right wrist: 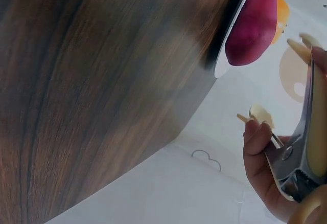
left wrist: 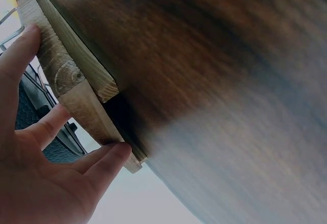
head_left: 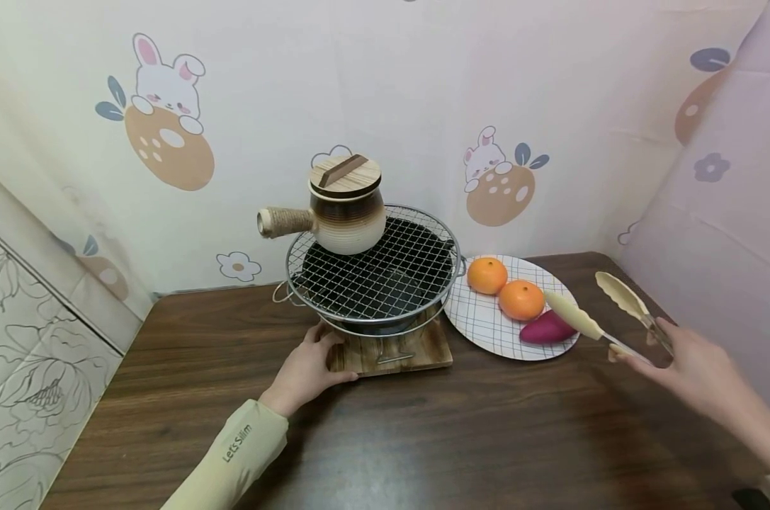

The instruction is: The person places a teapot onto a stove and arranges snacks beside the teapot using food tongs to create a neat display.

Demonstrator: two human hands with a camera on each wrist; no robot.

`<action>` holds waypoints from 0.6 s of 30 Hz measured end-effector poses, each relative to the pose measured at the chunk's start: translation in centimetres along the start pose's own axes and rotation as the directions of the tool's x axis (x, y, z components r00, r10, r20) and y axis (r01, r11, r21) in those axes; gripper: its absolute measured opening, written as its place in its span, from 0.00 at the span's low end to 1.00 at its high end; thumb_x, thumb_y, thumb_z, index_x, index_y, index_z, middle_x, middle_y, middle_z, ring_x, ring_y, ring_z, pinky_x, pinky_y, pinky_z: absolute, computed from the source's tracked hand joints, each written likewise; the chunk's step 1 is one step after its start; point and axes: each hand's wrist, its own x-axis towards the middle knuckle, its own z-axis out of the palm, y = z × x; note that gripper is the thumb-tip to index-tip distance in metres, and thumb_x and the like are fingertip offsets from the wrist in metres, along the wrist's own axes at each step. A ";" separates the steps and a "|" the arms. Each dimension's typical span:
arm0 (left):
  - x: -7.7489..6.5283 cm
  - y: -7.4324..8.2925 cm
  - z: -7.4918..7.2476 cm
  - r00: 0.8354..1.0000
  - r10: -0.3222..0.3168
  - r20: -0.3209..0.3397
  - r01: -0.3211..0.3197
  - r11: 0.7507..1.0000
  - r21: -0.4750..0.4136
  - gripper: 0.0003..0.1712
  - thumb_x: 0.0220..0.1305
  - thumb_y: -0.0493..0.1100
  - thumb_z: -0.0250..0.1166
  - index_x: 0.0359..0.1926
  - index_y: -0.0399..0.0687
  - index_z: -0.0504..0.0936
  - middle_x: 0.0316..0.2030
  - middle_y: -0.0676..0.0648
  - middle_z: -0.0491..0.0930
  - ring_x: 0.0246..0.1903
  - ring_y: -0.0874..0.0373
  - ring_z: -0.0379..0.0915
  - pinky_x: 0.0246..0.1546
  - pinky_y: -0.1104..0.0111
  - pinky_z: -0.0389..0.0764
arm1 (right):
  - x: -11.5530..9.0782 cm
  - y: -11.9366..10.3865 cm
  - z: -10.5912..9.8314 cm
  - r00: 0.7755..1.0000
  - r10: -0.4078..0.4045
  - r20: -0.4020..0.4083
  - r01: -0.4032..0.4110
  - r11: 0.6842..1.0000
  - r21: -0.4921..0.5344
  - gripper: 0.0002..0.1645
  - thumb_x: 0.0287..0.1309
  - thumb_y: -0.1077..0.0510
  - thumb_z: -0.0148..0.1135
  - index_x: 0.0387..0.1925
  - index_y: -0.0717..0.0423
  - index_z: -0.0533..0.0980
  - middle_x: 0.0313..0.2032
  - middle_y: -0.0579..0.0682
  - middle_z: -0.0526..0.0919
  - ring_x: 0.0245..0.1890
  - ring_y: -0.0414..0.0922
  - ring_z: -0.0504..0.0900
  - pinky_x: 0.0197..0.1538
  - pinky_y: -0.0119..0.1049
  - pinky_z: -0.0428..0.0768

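Note:
At the front left corner of a wooden board point(head_left: 394, 358) is my left hand point(head_left: 308, 368), its thumb and fingers spread around the corner and holding it. In the left wrist view the fingertips press against the board's side edge point(left wrist: 84, 98). On the board stands a round dark grill with a wire mesh point(head_left: 385, 283) on top. A clay pot point(head_left: 349, 223) with a wooden lid sits on the mesh's back left. My right hand point(head_left: 697, 361) holds tongs point(head_left: 572, 314) with cream tips, spread apart, near the plate. The tips hold nothing.
A white checked plate point(head_left: 480, 329) right of the grill bears two oranges point(head_left: 521, 300) and a purple sweet potato point(head_left: 546, 329). The pot's rope-wrapped handle point(head_left: 287, 222) sticks out left. A printed cloth point(head_left: 410, 106) hangs behind the brown wooden table point(head_left: 487, 439).

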 end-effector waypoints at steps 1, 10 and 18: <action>0.0 0.0 0.0 1.000 0.000 0.000 0.000 1.000 0.000 0.38 0.46 0.57 0.76 0.56 0.47 0.77 0.67 0.29 0.62 0.57 0.37 0.73 0.50 0.51 0.80 | -0.2 -0.1 -0.1 1.000 0.006 0.016 -0.006 1.000 -0.001 0.37 0.45 0.39 0.72 0.43 0.65 0.72 0.32 0.64 0.80 0.24 0.52 0.75 0.23 0.45 0.68; 0.0 0.0 0.0 1.000 0.006 -0.003 -0.007 1.000 -0.004 0.37 0.46 0.56 0.76 0.55 0.46 0.77 0.67 0.29 0.62 0.59 0.37 0.71 0.50 0.52 0.80 | -0.7 -0.3 -0.4 0.996 -0.016 0.091 0.015 1.000 0.020 0.53 0.46 0.40 0.72 0.61 0.74 0.65 0.44 0.69 0.80 0.44 0.73 0.75 0.37 0.66 0.71; -0.1 0.1 -0.1 1.000 0.006 0.001 -0.006 1.000 -0.005 0.37 0.46 0.56 0.77 0.55 0.46 0.77 0.67 0.29 0.62 0.58 0.37 0.72 0.50 0.51 0.80 | -0.7 0.2 -0.6 0.990 -0.098 0.098 0.099 0.995 -0.011 0.51 0.41 0.41 0.75 0.58 0.73 0.68 0.44 0.66 0.82 0.39 0.64 0.80 0.37 0.63 0.74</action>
